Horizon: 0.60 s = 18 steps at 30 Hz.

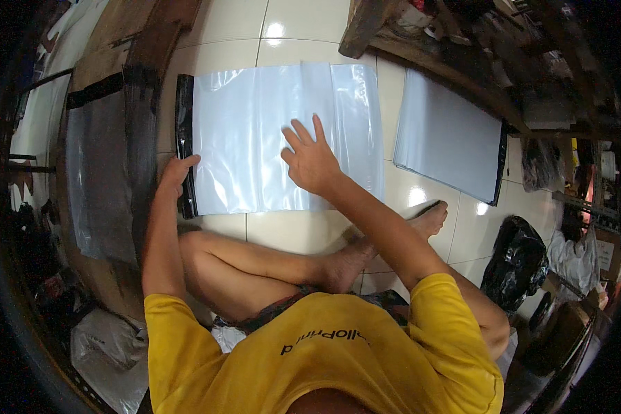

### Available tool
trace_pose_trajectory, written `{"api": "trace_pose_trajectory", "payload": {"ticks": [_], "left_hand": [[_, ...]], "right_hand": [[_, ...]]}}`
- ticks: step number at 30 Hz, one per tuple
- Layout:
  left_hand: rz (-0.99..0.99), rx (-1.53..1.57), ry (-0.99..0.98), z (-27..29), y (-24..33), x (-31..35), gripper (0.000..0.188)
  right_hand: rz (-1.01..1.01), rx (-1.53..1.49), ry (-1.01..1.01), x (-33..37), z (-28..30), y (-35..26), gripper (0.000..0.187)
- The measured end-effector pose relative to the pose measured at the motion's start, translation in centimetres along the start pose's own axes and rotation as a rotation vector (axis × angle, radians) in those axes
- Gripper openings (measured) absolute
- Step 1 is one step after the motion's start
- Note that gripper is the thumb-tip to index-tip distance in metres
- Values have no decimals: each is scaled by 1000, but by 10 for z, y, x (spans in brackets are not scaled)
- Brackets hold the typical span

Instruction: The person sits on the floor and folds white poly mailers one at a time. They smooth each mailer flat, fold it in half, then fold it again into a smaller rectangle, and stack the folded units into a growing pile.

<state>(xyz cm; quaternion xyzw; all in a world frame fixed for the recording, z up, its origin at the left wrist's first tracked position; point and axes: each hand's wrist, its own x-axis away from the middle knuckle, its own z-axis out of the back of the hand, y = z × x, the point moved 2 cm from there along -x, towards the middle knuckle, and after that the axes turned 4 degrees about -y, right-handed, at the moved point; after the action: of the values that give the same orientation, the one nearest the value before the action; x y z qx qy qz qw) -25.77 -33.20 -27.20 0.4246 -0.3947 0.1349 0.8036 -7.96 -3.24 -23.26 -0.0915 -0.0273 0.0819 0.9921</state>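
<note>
A glossy white plastic mailing bag (pixel 234 138) with a black strip along its left end lies flat on the tiles ahead of me. My left hand (pixel 177 174) is closed at that black strip, the thumb over the bag's edge; its other fingers are partly hidden. Over the middle of the bag, my right hand (pixel 312 162) has its fingers spread and holds nothing. Whether it touches the plastic, I cannot tell. Just beyond those fingers, a narrow fold or overlapping piece (pixel 316 90) runs across the bag and juts slightly past its far edge.
To the right, a stack of similar white bags (pixel 448 131) rests beside a low wooden frame (pixel 448 76). Dark grey plastic bags (pixel 107 179) lie on wood at the left. A black plastic bundle (pixel 516 262) sits near my right knee. My crossed legs border the near side.
</note>
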Motion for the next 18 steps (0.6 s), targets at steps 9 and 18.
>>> {"api": "trace_pose_trajectory", "payload": {"ticks": [9, 18], "left_hand": [[27, 93, -39, 10, -35, -35, 55], [25, 388, -201, 15, -5, 9, 64]], "right_hand": [[-705, -174, -243, 62, 29, 122, 42], [-1062, -469, 138, 84, 5, 104, 86]]}}
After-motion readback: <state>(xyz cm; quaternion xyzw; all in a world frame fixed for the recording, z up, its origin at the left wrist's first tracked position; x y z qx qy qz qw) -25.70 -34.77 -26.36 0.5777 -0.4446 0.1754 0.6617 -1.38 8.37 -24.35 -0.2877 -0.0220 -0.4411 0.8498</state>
